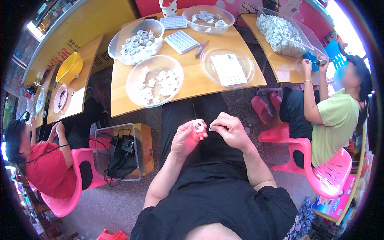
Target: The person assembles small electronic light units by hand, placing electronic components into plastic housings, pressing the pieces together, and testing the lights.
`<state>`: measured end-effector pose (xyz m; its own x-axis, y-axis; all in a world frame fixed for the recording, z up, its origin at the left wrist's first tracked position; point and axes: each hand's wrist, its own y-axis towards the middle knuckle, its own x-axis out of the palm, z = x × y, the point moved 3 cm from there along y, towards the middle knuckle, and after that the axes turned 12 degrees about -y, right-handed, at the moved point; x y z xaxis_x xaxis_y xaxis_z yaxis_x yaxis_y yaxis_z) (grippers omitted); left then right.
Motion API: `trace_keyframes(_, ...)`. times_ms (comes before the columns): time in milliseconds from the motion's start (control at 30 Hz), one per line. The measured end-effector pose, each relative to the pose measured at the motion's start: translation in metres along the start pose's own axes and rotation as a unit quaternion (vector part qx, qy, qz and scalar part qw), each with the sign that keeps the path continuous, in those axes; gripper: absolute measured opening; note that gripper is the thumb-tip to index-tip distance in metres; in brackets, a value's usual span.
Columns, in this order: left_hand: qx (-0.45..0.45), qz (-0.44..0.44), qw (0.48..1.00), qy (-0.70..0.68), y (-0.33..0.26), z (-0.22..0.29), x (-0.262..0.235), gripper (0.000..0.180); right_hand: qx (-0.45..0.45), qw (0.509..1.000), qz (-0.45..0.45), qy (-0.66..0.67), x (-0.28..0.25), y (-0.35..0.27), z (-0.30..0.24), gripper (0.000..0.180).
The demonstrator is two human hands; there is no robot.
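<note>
Over my lap, my left hand [186, 138] grips a small white round plastic part [198, 127] with dark slots in its face. Just to the right of it, my right hand [231, 131] pinches a tiny light-coloured piece [213, 128] between thumb and fingertips. A narrow gap separates the two. Beyond my hands on the wooden table [188, 86] sits a clear round bowl [132, 89] of small white pieces. Behind that bowl, a larger clear bowl [116, 45] holds white ring-like parts. At the right lies a clear shallow dish [249, 66] with a white printed card [229, 70].
Further back are a white gridded tray [181, 42], a marker pen [200, 49] and another clear bowl [230, 18] of white parts. A person [336, 112] works at the right beside a heaped clear bin [280, 34]. Another person in red [52, 168] sits left.
</note>
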<state>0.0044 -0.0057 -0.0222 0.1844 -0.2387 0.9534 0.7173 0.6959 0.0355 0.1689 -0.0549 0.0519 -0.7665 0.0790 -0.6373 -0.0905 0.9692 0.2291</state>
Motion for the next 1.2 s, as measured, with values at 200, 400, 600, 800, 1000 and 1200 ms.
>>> trace_keyframes(200,0.028,0.036,0.999,-0.007,-0.001,-0.002,0.0,0.038,0.164,0.931,0.062,0.319,0.011,-0.006,-0.01,0.012)
trace_keyframes(400,0.031,0.014,0.997,-0.065,-0.002,-0.005,-0.006,0.034,0.028,0.98,0.119,0.16,0.028,0.0,-0.018,0.019)
trace_keyframes(600,0.036,0.02,0.998,-0.057,-0.001,-0.005,-0.008,0.033,-0.061,0.982,0.178,0.013,0.029,0.0,-0.025,0.016)
trace_keyframes(800,0.027,0.009,0.998,-0.058,-0.001,-0.003,-0.004,0.033,-0.034,0.976,0.202,0.069,0.03,0.001,-0.028,0.015)
trace_keyframes(1000,0.029,0.002,0.998,-0.064,-0.001,-0.003,-0.005,0.033,-0.034,0.978,0.2,0.049,0.028,0.0,-0.026,0.022)
trace_keyframes(1200,0.033,0.025,0.998,-0.052,-0.001,-0.003,-0.008,0.032,-0.026,0.984,0.172,0.026,0.031,0.0,-0.027,0.025)
